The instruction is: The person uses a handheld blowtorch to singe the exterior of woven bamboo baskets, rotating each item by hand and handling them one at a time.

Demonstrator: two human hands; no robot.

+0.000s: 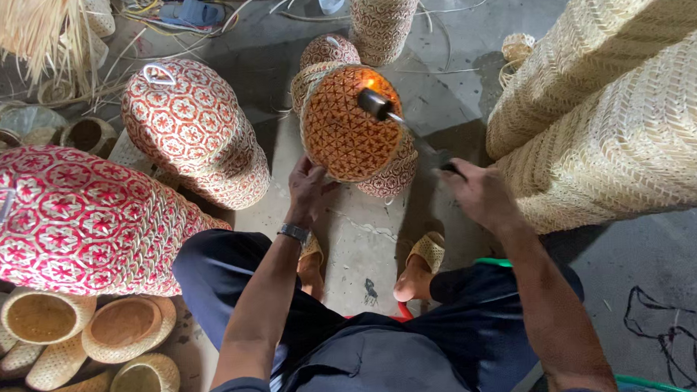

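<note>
The left hand [309,191] grips the lower rim of a round woven basket [351,124] patterned in red and tan, fingers curled onto its edge, holding it tipped so its domed bottom faces up. The basket sits above the concrete floor [366,242], just beyond the person's sandalled feet [422,255]. The right hand [480,192] is closed around the handle of a gas torch [388,112], whose metal nozzle lies over the upper right of the basket with a small flame glowing against the weave. A watch [294,233] is on the left wrist. Behind the held basket more patterned baskets [372,15] stand stacked toward the far edge of the floor. To the left lie two large red-and-white woven domes [189,124], each with a metal ring on top. At the near left corner is a heap of small plain woven bowls [127,327]. On the right rise tall stacks of pale woven baskets [619,106]. Loose strips and cords [36,37] litter the far left corner.
</note>
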